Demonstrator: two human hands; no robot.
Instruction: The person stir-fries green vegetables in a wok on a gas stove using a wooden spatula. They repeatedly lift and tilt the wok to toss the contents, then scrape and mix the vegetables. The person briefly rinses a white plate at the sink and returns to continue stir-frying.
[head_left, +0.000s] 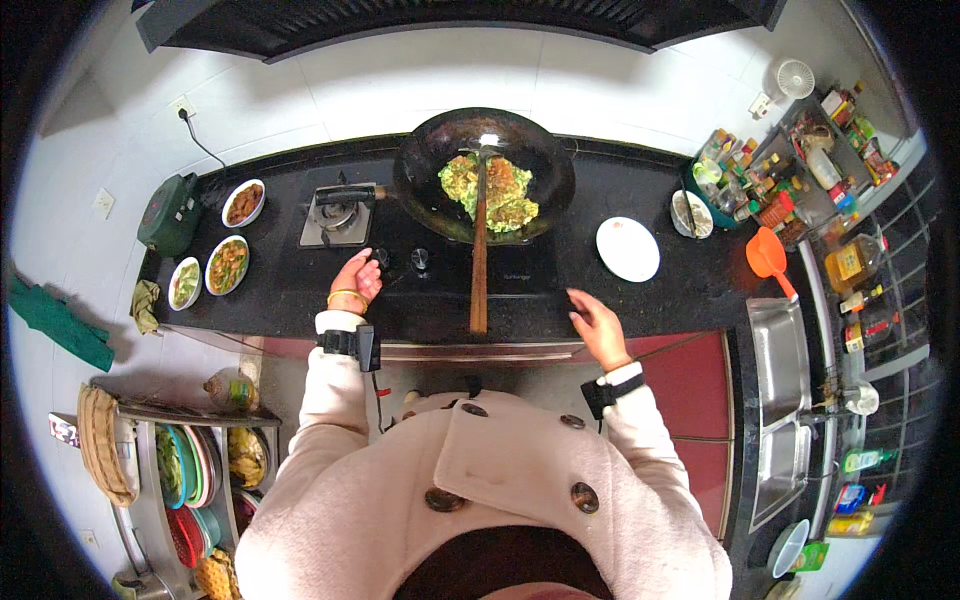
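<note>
My left hand (356, 280) is half curled at the left stove knob (382, 259); whether it touches the knob I cannot tell. A second knob (420, 262) sits to its right. My right hand (599, 324) hangs empty over the counter's front edge, thumb and fingers apart. Between and beyond my hands, a dark wok (420, 187) rests on the right burner, its handle (345, 195) pointing left. Green and browned food, perhaps egg with greens, lies inside (514, 217). A spatula with a long wooden handle (479, 277) leans in the wok, its handle reaching towards me.
A white plate (628, 250) stands right of the wok, with a bowl (691, 215) and seasoning bottles (739, 180) farther right. Filled dishes (227, 265) stand left. An orange ladle (766, 251) lies by the sink (780, 352). A range hood (465, 19) hangs above.
</note>
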